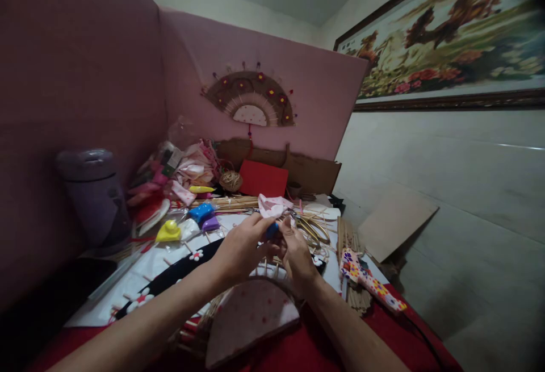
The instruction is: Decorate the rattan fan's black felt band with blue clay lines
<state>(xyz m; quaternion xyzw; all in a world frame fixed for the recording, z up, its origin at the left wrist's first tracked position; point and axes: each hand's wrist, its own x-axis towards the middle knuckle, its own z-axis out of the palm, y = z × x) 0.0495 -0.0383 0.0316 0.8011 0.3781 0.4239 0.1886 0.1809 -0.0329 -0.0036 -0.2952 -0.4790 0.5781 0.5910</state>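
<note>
My left hand [242, 246] and my right hand [297, 255] meet over the table, fingers closed around a small lump of blue modelling clay [271, 230]. Part of the lump is hidden by the fingers. Below them lies a stick-ribbed craft fan, its black band [181, 272] dotted with white clay flowers [141, 299]. A pale half-round panel [253, 318] with small red dots forms its near part. Left of my hands are a packet of blue clay [201, 212], a purple one [210, 224] and a yellow lump of clay [168, 230].
Gold-handled scissors [313, 231] lie just beyond my right hand. A flower-patterned glue gun [370, 282] with a cord rests at right. A purple cylindrical container [93, 196] stands far left. Behind are a red card [264, 178], a twine ball [230, 180] and a finished fan [251, 96] on the pink board.
</note>
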